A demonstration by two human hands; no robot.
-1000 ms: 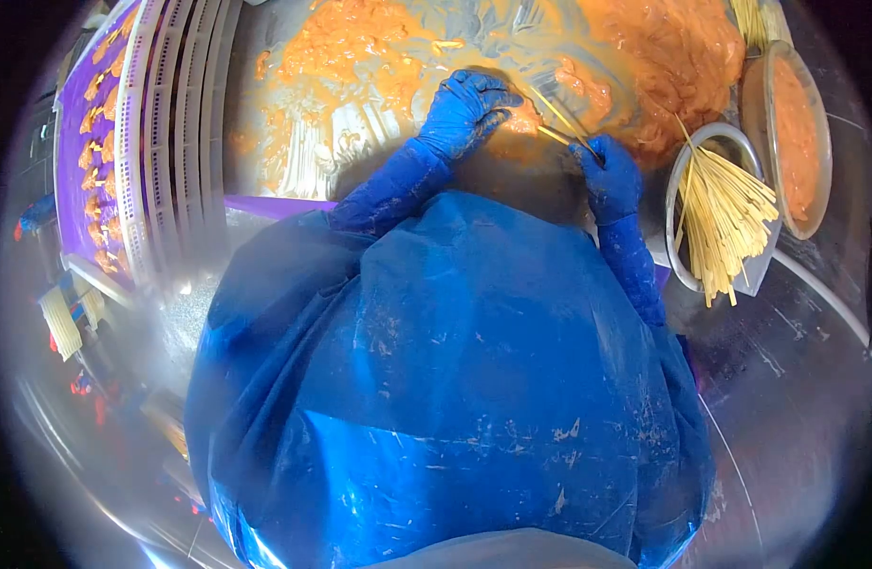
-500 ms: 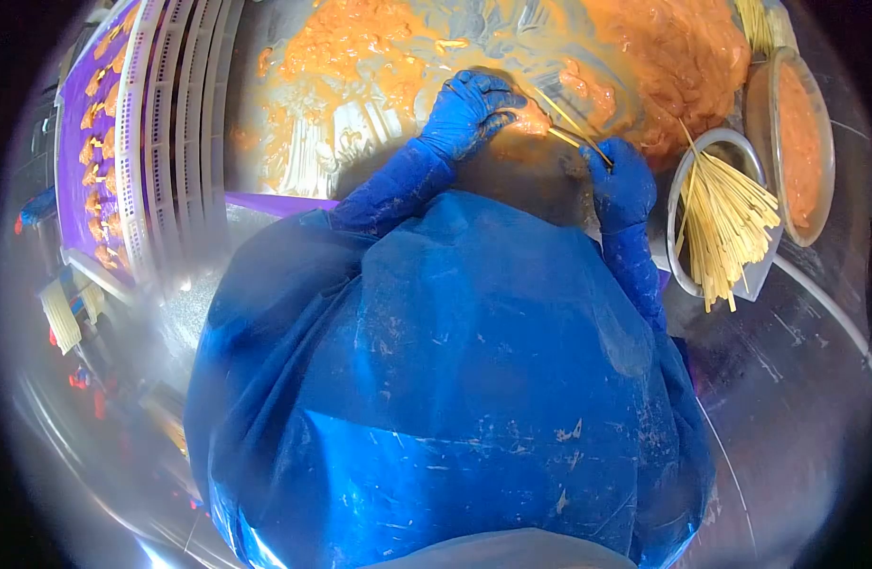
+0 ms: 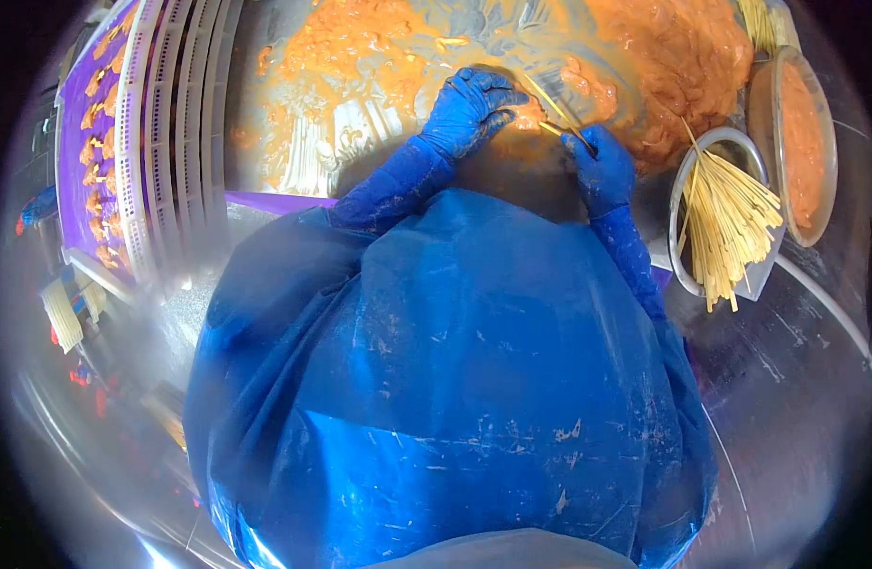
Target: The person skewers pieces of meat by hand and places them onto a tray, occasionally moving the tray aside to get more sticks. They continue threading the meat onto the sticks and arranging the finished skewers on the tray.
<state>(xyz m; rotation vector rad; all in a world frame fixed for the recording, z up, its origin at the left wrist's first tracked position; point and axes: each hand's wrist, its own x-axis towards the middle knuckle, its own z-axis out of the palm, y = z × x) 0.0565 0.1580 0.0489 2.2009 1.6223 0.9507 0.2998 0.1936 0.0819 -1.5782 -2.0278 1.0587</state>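
Observation:
My left hand [image 3: 466,112], in a blue glove, is closed on a piece of marinated raw meat [image 3: 527,116] near the middle of the metal work surface. The meat shows between its thumb and fingertips. Close by on the right, my right hand [image 3: 603,173], gloved too, pinches wooden skewers [image 3: 556,105]. One skewer slants up and left past the meat. The short visible length of another points straight at the meat, its tip hidden there.
Orange marinated meat [image 3: 678,71] is heaped at the upper right; more meat [image 3: 355,43] spreads at the upper left. A clear container [image 3: 676,248] of loose skewers [image 3: 725,223] stands right, beside a tub [image 3: 828,190] of meat. Stacked white crates [image 3: 161,142] and a purple tray [image 3: 73,156] with skewered pieces are left.
My right hand has moved left, closer to my left hand, and the skewer length showing between it and the meat is shorter. My left hand has hardly moved.

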